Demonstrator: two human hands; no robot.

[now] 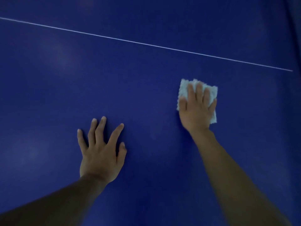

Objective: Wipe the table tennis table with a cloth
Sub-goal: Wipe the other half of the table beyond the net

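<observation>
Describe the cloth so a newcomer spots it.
On the blue table tennis table, look below the white line, right of centre. The cloth lies under the right hand. Its pale, ragged edges stand out; the left hand touches bare table.

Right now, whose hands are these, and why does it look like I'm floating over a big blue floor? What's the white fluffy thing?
There is no machine here, just a person's two bare hands. The one picture comes from a camera worn on the person's head, looking forward and down, so you see what they see. The blue "floor" is really a table tennis table, and the thin white line is painted on it. The fluffy thing is a small white cloth for wiping. The right hand presses flat on top of the cloth. The left hand rests flat on the bare table with its fingers spread and holds nothing.
</observation>
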